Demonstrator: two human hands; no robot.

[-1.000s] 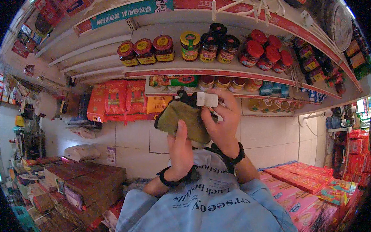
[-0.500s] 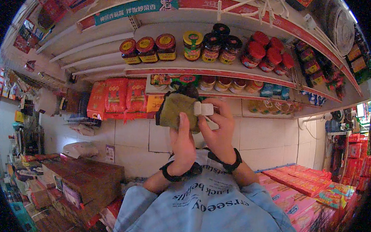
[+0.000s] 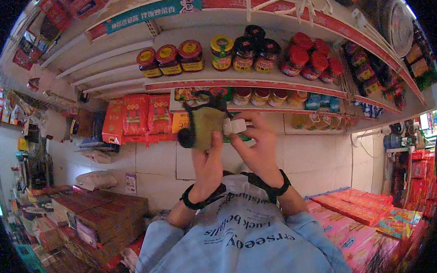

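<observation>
An olive-green, cloth-like piece with black edging (image 3: 206, 128) is gripped in my left hand (image 3: 207, 173), thumb lying across its lower part. Its kind is not clear; dark straps or loops stick up at its top, and a round black bit hangs at its lower left. My right hand (image 3: 258, 151) pinches a small white block (image 3: 237, 126) between thumb and fingers, right against the green piece's right edge. Whether the two are joined cannot be made out. Both hands are in front of the lower shelf, with a black band round each wrist.
Above, a shelf holds dark-red-lidded jars (image 3: 168, 59), a yellow-lidded jar (image 3: 221, 52), black-lidded jars (image 3: 255, 52) and red-lidded jars (image 3: 311, 57). Red packages (image 3: 145, 115) hang left of my hands. Cardboard boxes (image 3: 101, 212) stand lower left, pink and red packs (image 3: 350, 210) lower right.
The green piece has turned and narrowed in view, and its round black bit now shows at the lower left. The white block has tilted with my right hand. The view has shifted slightly.
</observation>
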